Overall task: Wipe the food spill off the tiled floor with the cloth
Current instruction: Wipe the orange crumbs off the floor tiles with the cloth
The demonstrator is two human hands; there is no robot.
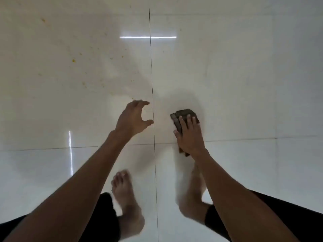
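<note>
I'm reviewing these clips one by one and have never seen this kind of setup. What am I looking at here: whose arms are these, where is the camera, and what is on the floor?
There is no machine. A person wears a wide-angle camera on the head, so you look down along their own arms. The right hand holds a dark folded cloth, fingers laid over it. The left hand is open and holds nothing. Below are the person's bare feet, somewhat blurred. The surface is a glossy pale tiled floor with dark grout lines. The spill shows as small yellow specks scattered on the upper-left tile, apart from the cloth. The bright streaks are light reflections.
</note>
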